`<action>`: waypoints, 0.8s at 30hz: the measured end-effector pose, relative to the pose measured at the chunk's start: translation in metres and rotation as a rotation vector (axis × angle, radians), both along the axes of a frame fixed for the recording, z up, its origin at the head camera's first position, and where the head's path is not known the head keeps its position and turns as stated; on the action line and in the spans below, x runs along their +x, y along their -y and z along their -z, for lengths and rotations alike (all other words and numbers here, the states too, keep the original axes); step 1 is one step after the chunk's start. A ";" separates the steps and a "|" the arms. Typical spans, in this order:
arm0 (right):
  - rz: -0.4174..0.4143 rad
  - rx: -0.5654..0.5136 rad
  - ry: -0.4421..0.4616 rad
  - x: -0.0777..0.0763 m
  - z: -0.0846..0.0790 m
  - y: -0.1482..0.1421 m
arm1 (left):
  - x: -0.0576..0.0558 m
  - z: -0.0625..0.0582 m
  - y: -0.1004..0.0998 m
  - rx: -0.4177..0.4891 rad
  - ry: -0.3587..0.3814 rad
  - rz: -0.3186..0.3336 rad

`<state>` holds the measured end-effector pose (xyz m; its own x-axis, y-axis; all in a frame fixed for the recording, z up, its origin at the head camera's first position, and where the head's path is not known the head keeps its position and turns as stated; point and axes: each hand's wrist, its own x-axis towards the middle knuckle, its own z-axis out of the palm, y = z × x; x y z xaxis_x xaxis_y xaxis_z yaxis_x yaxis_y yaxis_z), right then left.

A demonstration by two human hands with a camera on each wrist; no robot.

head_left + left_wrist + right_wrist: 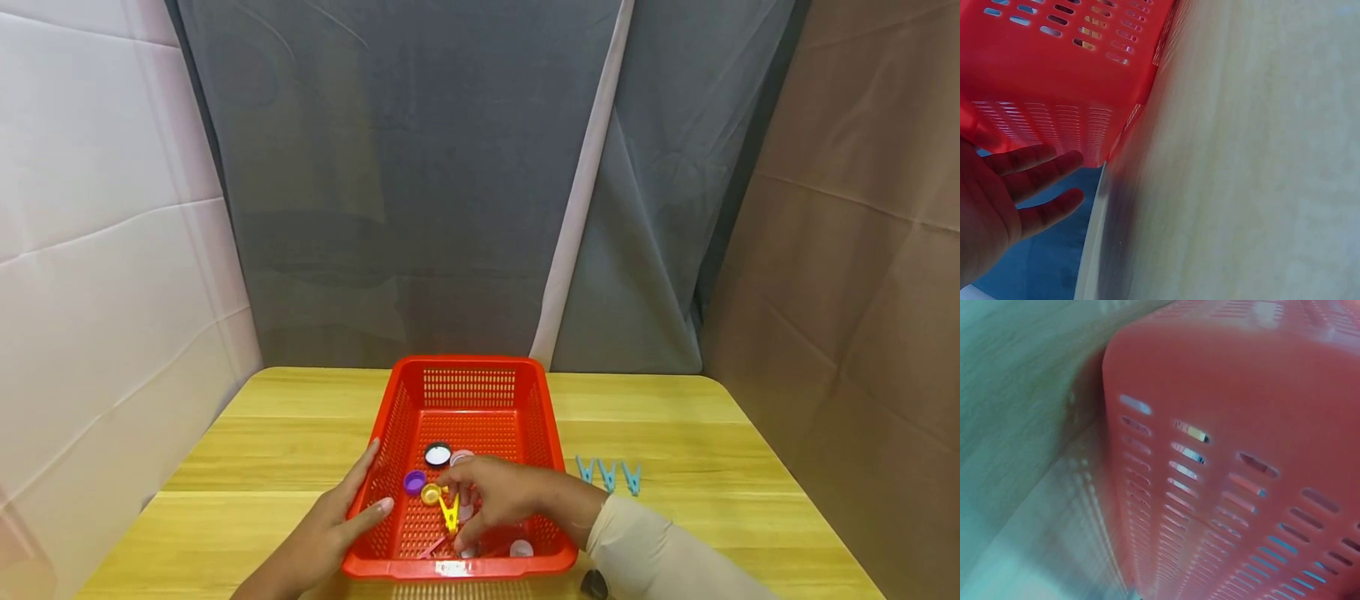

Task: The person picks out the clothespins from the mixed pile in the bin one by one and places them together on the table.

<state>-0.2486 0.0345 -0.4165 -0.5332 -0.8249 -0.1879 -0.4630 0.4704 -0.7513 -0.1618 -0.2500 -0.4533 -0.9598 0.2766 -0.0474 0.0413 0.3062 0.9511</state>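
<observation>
A red plastic basket (471, 569) stands at the table's front edge. My left hand (330, 517) holds its left rim, the thumb reaching over the inside and the other fingers along the outside. In the left wrist view, straight fingers (1041, 172) show by the basket's underside. My right hand (495, 496) is down inside the basket, fingers and thumb spread apart beside a yellow clothespin (450, 515). Around it lie a purple cap (414, 482), a yellow cap (431, 494), a black-rimmed white lid (438, 454) and a pink piece (432, 547). The right wrist view shows only the basket's wall (1241, 394).
Three light-blue clothespins (608, 476) lie in a row on the wooden table (675, 533), right of the basket. A white cap (521, 547) sits in the basket's near right corner. Grey curtain (450, 208) hangs behind the table, with cloth on both sides.
</observation>
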 end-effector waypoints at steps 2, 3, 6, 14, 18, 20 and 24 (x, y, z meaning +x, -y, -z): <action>0.011 0.010 -0.024 0.001 -0.001 0.000 | 0.000 -0.001 0.000 0.007 0.000 0.004; 0.015 0.013 -0.044 0.001 -0.001 0.000 | 0.000 -0.001 0.000 0.012 0.000 0.006; 0.028 0.024 -0.090 0.002 -0.002 0.000 | 0.000 -0.002 0.000 0.019 -0.002 0.011; 0.052 0.071 -0.204 0.002 -0.001 0.001 | 0.000 0.000 0.001 0.020 0.017 0.008; 0.085 0.004 -0.194 0.001 -0.001 0.000 | -0.001 0.000 0.001 0.019 0.019 0.011; 0.108 -0.037 -0.183 0.001 -0.002 0.000 | 0.000 0.000 0.001 0.018 0.018 0.012; 0.143 -0.076 -0.170 0.003 -0.005 -0.002 | -0.001 0.000 0.000 0.021 0.014 0.014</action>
